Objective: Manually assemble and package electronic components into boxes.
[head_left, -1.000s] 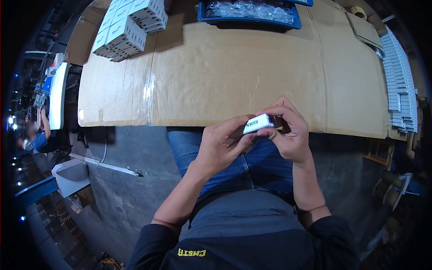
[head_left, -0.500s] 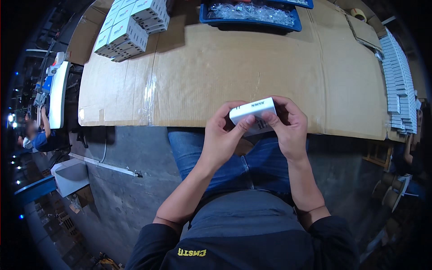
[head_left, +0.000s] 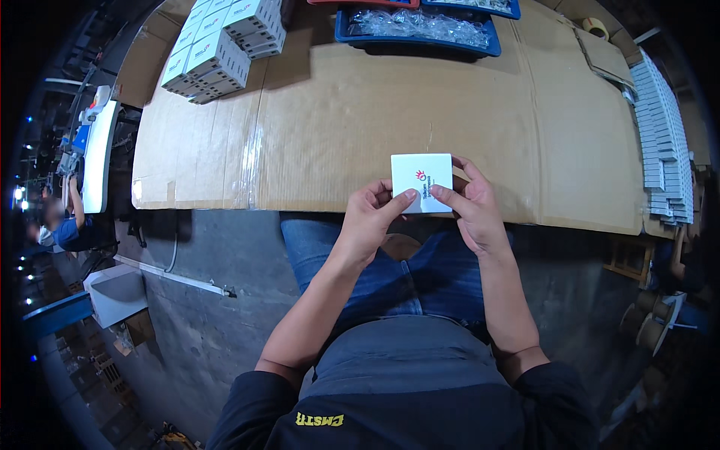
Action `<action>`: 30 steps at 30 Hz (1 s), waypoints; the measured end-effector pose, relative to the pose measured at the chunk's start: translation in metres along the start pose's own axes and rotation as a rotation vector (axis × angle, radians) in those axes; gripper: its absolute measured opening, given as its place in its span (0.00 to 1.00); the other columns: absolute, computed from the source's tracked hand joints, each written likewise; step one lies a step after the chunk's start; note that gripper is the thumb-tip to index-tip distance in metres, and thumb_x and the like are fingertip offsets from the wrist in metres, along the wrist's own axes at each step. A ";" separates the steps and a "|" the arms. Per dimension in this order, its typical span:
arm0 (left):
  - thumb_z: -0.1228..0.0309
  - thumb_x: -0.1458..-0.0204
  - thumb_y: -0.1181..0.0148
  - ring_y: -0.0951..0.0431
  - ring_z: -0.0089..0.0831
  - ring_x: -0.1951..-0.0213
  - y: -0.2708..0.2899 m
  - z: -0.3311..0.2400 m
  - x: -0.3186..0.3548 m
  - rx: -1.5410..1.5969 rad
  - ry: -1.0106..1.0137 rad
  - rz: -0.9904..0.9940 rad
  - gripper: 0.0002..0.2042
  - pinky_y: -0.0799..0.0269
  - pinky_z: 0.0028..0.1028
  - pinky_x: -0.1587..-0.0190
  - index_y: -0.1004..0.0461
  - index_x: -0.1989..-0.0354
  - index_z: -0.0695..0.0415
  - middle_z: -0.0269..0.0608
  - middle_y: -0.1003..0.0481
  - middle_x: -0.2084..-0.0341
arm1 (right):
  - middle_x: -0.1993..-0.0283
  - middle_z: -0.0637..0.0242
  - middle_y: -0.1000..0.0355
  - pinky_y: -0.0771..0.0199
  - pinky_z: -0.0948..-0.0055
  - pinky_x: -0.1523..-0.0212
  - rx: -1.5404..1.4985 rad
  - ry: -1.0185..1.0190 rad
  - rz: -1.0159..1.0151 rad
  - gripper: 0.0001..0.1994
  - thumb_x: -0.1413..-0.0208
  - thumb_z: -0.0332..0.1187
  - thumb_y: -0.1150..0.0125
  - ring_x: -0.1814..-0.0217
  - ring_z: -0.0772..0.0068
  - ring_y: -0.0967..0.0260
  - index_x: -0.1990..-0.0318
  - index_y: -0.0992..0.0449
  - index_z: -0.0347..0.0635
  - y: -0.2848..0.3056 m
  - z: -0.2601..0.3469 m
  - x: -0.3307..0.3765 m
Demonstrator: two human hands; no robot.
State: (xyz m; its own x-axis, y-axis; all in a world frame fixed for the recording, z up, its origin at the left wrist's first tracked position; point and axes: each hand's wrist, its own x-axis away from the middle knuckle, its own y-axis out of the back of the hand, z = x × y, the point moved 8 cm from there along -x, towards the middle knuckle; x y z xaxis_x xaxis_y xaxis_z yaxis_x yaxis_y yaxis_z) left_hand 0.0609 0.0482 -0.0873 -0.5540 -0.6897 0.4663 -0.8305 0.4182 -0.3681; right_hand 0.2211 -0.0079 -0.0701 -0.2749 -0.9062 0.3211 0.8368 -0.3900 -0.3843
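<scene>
Both hands hold a small white square box (head_left: 421,180) with a red mark and small print on its upper face, at the near edge of the cardboard-covered table (head_left: 337,127). My left hand (head_left: 371,221) grips its lower left side with the thumb on top. My right hand (head_left: 469,206) grips the lower right side, thumb also on the face. The box lies flat, its broad face turned up toward me.
Stacks of similar white boxes (head_left: 217,45) stand at the table's far left. A blue tray (head_left: 416,30) with clear bags sits at the far middle. Rows of flat grey packs (head_left: 664,142) line the right side. Another person (head_left: 64,225) works at far left.
The box has been turned from its narrow edge up to its broad printed face, and both hands have lifted it slightly toward the table edge.
</scene>
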 end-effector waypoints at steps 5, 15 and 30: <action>0.71 0.41 0.30 0.20 0.24 0.57 -0.001 -0.014 0.007 -0.197 -0.388 -0.176 0.14 0.25 0.26 0.55 0.25 0.52 0.65 0.42 0.19 0.60 | 0.53 0.63 0.21 0.22 0.73 0.46 0.216 0.219 -0.097 0.24 0.39 0.25 0.31 0.48 0.72 0.24 0.36 0.29 0.37 0.006 0.005 -0.014; 0.76 0.56 0.23 0.27 0.46 0.39 -0.028 -0.050 0.045 -0.808 -0.904 -0.094 0.28 0.27 0.39 0.39 0.24 0.42 0.57 0.48 0.29 0.40 | 0.48 0.60 0.23 0.17 0.68 0.51 -0.091 0.028 -0.014 0.18 0.35 0.30 0.37 0.46 0.73 0.24 0.40 0.29 0.35 0.003 0.011 0.002; 0.84 0.58 0.29 0.22 0.39 0.49 -0.044 -0.062 0.086 -0.768 -1.058 -0.239 0.26 0.24 0.32 0.47 0.19 0.47 0.55 0.43 0.23 0.51 | 0.21 0.56 0.50 0.38 0.58 0.25 0.140 0.541 0.158 0.49 0.58 0.28 0.16 0.22 0.60 0.45 0.28 0.42 0.43 -0.026 0.055 0.067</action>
State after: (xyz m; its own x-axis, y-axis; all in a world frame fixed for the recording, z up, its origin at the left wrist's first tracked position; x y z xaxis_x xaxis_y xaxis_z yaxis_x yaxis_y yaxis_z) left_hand 0.0462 0.0070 0.0195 -0.3691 -0.7707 -0.5194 -0.9161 0.2076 0.3431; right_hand 0.2073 -0.0494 0.0087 -0.3137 -0.9204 -0.2335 0.9319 -0.2512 -0.2618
